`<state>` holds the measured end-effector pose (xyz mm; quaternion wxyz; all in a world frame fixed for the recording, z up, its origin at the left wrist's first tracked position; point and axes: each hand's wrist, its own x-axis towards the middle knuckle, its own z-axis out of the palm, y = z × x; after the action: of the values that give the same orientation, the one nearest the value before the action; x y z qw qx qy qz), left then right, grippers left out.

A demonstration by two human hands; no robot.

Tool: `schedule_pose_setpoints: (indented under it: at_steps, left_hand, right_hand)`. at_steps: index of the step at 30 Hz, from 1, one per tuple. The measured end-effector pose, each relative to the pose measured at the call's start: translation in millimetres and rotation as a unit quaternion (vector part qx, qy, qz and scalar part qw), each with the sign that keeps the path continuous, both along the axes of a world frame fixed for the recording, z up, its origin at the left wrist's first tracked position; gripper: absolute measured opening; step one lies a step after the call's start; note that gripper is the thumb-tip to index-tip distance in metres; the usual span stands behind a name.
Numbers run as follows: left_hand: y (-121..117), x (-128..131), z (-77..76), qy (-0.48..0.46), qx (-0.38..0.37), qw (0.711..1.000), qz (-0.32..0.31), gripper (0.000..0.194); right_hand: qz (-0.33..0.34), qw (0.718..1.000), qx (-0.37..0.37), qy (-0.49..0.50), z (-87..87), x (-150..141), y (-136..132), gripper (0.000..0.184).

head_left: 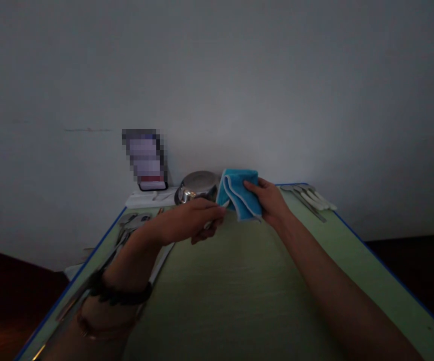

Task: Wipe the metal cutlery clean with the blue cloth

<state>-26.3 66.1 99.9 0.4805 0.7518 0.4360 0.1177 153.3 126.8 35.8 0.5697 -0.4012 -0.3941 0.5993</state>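
My right hand (271, 200) grips a folded blue cloth (244, 193) with pale edging, thumb on the near face and the other fingers behind it. Just left of it, my left hand (197, 218) is closed around a slim utensil with a pale handle (209, 224). The far end of that utensil meets the cloth, whose folds hide it, so its kind cannot be made out. Both hands are raised above the far half of the green table (239, 296). Behind them an upturned shiny metal bowl (199, 183) stands near the wall.
Several white-handled spoons (314, 198) lie at the far right corner. Metal utensils (136, 220) lie along the left side, partly behind my left arm. A phone with a blurred screen (147, 160) leans on the wall (277, 90) above a white strip (149, 198).
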Motion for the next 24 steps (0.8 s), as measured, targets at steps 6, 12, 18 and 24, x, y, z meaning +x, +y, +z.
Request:
schedule_pose_setpoints:
  at_steps: [6,12,18,24]
  left_hand:
    - [0.5,-17.2,20.6,0.160,0.218,0.951,0.150,0.043]
    - [-3.6,-23.8,23.5,0.184,0.210,0.959,0.052,0.041]
    - [-7.2,-20.8,25.8,0.166,0.213,0.963,0.013,0.042]
    - [-11.3,-23.7,28.5,0.123,0.196,0.973,-0.004,0.038]
  right_hand:
    - [0.113,0.992,0.025,-0.047,11.2,12.8,-4.5,0.021]
    - [0.267,0.921,0.088,-0.269,41.8,46.2,-16.7,0.021]
    - [0.300,0.870,0.135,-0.368,61.0,49.0,-28.2,0.022]
    - [0.325,0.873,0.132,-0.338,74.3,36.6,-44.0,0.019]
